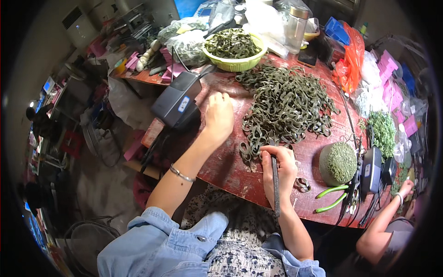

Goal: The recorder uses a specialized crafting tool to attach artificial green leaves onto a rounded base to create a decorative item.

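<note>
My left hand is over the left part of the red table beside a black box-shaped device. Its fingers are curled together, and whatever they may hold is hidden. In my right hand is a long, thin, dark flat tool, gripped like a pen with its lower end hanging toward me. The hand sits at the near edge of a big heap of dark green loops. A few loose loops lie just to its right.
A yellow-green basket of similar loops stands at the back. To the right are a round tub of green bits, green-handled pliers, another black device and cables. Another person's arm reaches in there. A glass jar stands behind.
</note>
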Demonstrator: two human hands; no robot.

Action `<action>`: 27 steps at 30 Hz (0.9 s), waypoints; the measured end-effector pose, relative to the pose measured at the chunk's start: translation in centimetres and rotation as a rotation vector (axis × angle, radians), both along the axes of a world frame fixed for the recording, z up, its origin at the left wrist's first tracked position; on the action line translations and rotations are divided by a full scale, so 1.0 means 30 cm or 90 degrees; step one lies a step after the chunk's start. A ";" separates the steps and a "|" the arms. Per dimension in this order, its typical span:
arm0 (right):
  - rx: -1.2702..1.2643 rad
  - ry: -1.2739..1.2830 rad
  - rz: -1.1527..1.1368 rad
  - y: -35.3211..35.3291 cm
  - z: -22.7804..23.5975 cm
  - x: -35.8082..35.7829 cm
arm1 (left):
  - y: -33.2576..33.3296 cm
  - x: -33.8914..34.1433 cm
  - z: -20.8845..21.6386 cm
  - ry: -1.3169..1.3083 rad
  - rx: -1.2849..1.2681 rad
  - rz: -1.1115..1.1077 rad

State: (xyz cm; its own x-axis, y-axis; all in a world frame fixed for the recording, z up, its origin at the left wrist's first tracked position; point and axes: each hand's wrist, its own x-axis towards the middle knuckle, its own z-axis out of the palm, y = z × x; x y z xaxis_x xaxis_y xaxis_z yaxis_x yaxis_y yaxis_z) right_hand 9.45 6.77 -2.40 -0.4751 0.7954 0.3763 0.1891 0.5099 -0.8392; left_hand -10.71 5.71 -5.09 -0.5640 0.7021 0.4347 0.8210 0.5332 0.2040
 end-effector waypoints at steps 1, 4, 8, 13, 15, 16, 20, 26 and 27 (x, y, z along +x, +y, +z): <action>0.038 0.018 -0.003 0.012 -0.010 0.002 | -0.004 0.049 0.020 -0.011 0.018 -0.052; 0.062 0.033 -0.014 0.022 -0.002 0.005 | -0.030 0.125 0.044 -0.046 0.070 -0.144; 0.031 0.053 -0.003 0.030 -0.011 0.004 | -0.088 0.196 0.073 -0.227 0.093 -0.192; 0.039 0.110 -0.036 0.038 0.000 0.030 | -0.135 0.258 0.118 -0.573 0.274 -0.193; 0.039 0.116 -0.024 0.039 -0.002 0.047 | -0.156 0.294 0.151 -0.759 0.370 -0.213; 0.040 0.110 -0.027 0.033 0.002 0.054 | -0.170 0.314 0.173 -0.817 0.390 -0.237; -0.074 0.103 0.085 0.009 0.065 0.089 | -0.218 0.339 0.213 -1.014 0.359 -0.314; -0.216 0.111 0.114 -0.020 0.083 0.124 | -0.208 0.338 0.211 -1.044 0.389 -0.352; -0.231 0.112 0.095 -0.023 0.086 0.123 | -0.202 0.343 0.205 -1.048 0.386 -0.352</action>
State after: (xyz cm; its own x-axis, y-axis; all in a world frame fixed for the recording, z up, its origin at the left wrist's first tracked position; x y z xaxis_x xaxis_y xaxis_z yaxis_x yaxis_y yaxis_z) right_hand 13.13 6.10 0.17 -0.5483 0.8187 0.1705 -0.0260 0.1871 -0.9820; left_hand -0.43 -0.35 1.06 -0.4160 0.9092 -0.0193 -0.3519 -0.1414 0.9253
